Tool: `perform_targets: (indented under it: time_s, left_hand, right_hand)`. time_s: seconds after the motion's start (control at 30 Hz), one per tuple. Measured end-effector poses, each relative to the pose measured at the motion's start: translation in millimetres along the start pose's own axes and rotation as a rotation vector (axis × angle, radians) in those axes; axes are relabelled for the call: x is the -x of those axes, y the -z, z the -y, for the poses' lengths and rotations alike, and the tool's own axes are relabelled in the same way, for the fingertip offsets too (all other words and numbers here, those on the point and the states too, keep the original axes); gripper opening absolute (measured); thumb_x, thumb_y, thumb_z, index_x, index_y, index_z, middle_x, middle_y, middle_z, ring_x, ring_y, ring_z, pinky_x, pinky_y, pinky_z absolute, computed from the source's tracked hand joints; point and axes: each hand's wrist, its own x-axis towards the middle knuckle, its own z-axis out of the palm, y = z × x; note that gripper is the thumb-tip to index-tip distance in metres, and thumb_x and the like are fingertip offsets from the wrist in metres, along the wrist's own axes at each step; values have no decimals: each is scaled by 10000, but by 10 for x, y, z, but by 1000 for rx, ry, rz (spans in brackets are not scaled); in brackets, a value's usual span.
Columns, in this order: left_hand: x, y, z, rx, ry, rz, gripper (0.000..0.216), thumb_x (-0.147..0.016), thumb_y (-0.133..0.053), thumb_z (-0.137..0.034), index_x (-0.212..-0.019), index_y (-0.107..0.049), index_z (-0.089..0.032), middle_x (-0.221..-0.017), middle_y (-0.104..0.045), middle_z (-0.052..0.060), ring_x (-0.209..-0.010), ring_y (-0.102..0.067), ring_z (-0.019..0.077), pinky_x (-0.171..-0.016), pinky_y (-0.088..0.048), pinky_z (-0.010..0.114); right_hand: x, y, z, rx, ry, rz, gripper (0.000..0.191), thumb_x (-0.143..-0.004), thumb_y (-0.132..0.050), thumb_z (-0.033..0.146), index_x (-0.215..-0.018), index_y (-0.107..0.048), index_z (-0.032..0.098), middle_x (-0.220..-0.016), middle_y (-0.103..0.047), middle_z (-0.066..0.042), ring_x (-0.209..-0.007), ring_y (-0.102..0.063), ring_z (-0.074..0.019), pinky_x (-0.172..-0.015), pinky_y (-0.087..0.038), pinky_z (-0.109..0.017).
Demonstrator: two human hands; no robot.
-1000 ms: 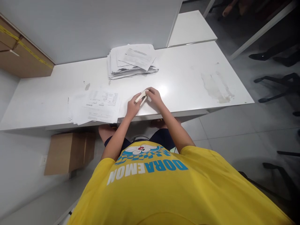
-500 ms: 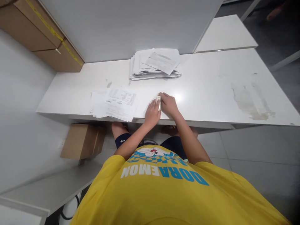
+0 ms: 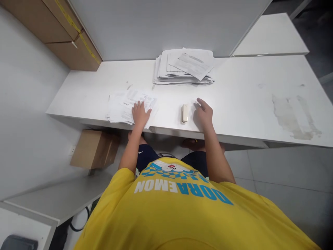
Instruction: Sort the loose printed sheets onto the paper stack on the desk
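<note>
My left hand (image 3: 140, 114) lies with its fingers spread on a loose spread of printed papers (image 3: 118, 110) near the front edge of the white table. Between my hands a small cream stapler (image 3: 185, 113) rests on the tabletop, and neither hand touches it. Just right of the stapler is my right hand (image 3: 205, 114), its index finger stretched toward the upper left and the other fingers partly curled. I make out nothing held in it.
A thick stack of papers (image 3: 184, 71) stands at the back against the grey partition (image 3: 166, 27). Cardboard boxes (image 3: 85, 52) sit at the back left, another box (image 3: 88, 149) below the table. Stains mark the tabletop (image 3: 239, 100) on the right.
My left hand has let go of the stapler and moved left onto the loose papers. My right hand has drawn away to the right of the stapler. The view has shifted slightly.
</note>
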Motion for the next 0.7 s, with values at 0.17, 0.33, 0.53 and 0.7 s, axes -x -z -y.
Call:
perform_targets:
  time_s: [0.17, 0.33, 0.53, 0.7]
  left_hand:
    - [-107, 68, 148, 60, -55, -110, 498, -909, -569, -356, -1378, -577, -188, -1467, -537, 137, -1353, -448, 388, -1101, -382, 564]
    - [-143, 292, 257, 373, 84, -237, 319, -921, -516, -233, -1181, -692, -175, -1154, -725, 117, -1131, -630, 307, -1008, -495, 450]
    - [360, 457, 53, 569, 91, -322, 316, -923, -552, -340, -1171, -684, -195, -1204, -713, 86, -1143, -642, 261, -1008, -516, 395]
    - [716, 419, -42, 445, -576, 142, 384, -859, -619, -258, -1239, -666, -234, -1272, -686, 57, -1239, -589, 248, -1104, -456, 424]
  right_hand:
    - [-17, 0, 43, -36, -1, -17, 535, -787, -426, 65, -1276, -639, 116, -1366, -632, -109, -1273, -567, -159, -1131, -384, -324]
    - [240, 12, 306, -18, 139, -218, 393, -879, -380, 143, -1168, -647, 160, -1272, -660, -138, -1214, -564, -178, -1086, -397, -372]
    - [1056, -461, 839, -459, -15, 419, 378, -859, -605, 486, -1157, -614, 254, -1043, -725, -61, -928, -667, -208, -851, -518, -379]
    - [1241, -731, 934, -660, -209, 397, 388, -781, -670, 605, -908, -619, 242, -876, -696, -27, -842, -639, -193, -879, -501, -371]
